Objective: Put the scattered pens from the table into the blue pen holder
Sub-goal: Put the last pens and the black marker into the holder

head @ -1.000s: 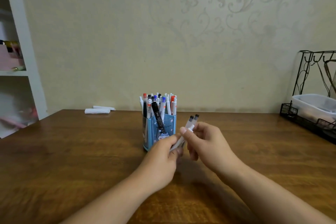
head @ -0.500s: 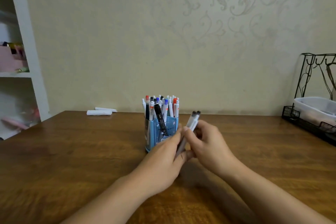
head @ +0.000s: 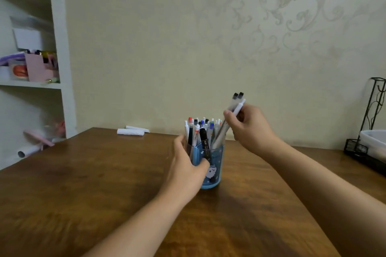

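My right hand [head: 248,125] pinched a small bundle of pens [head: 230,117] tilted steeply — tips already down among those in the blue pen holder [head: 215,165], which my left hand [head: 184,165] gripped on the table [head: 83,173] — and no writing was legible.

A brown wooden bench [head: 83,194] stands against a beige wall [head: 167,37] with pale scrollwork wallpaper. A white shelf unit [head: 60,48] stands at left; a black wire rack [head: 373,110] sits at right.
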